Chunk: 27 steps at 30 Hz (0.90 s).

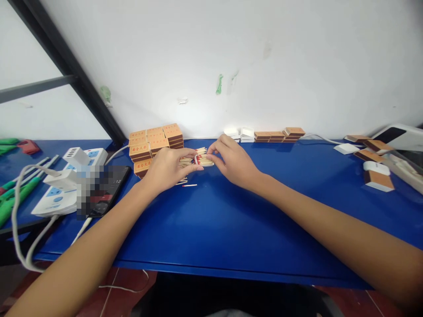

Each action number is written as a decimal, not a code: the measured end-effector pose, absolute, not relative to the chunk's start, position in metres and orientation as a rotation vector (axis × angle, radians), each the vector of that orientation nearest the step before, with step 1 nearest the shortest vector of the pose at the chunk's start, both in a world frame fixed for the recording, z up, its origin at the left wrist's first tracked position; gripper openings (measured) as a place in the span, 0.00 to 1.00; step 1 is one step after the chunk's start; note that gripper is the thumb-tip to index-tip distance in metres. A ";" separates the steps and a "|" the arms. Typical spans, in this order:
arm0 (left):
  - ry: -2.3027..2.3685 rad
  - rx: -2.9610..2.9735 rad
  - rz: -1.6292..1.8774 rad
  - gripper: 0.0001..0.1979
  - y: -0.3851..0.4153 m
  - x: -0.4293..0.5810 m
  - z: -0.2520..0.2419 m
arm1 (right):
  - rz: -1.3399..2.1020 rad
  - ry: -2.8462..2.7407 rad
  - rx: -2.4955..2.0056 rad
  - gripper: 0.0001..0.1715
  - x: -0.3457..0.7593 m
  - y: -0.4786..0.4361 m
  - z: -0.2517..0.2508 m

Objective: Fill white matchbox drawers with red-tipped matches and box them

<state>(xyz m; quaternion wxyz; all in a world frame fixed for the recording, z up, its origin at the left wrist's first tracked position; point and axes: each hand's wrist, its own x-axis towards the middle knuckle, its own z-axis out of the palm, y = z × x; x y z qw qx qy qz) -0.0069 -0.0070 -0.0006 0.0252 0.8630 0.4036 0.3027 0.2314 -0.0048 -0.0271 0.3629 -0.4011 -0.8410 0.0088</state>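
My left hand [170, 165] pinches a small white matchbox tray [196, 160] between thumb and fingers, over the blue table. Matches [203, 162] with red heads lie in and around this tray. My right hand [231, 157] is at the right side of the tray, its thumb and forefinger closed on the matches' ends; the fingertips partly hide what they grip. More loose matches [185, 162] are heaped behind and under my left hand. One single match [189, 185] lies apart, in front of the heap.
Stacked matchboxes [155, 141] stand behind my left hand. White trays [246, 134] and a row of matchboxes [274, 137] line the wall. A phone [114, 189] and a power strip [59, 200] with cables lie left. Scattered matchbox parts [379, 180] lie right on the blue table [211, 237].
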 end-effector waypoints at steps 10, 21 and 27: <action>1.207 2.634 0.980 0.22 -0.008 -0.005 -0.001 | 0.037 -2.158 -0.995 0.05 0.230 -0.005 -0.029; 1.161 2.590 1.007 0.22 -0.007 -0.004 -0.002 | 0.058 -2.104 -0.970 0.05 0.229 -0.009 -0.030; 1.153 2.600 0.969 0.22 -0.008 -0.005 -0.002 | 0.091 -2.123 -0.971 0.05 0.229 -0.010 -0.029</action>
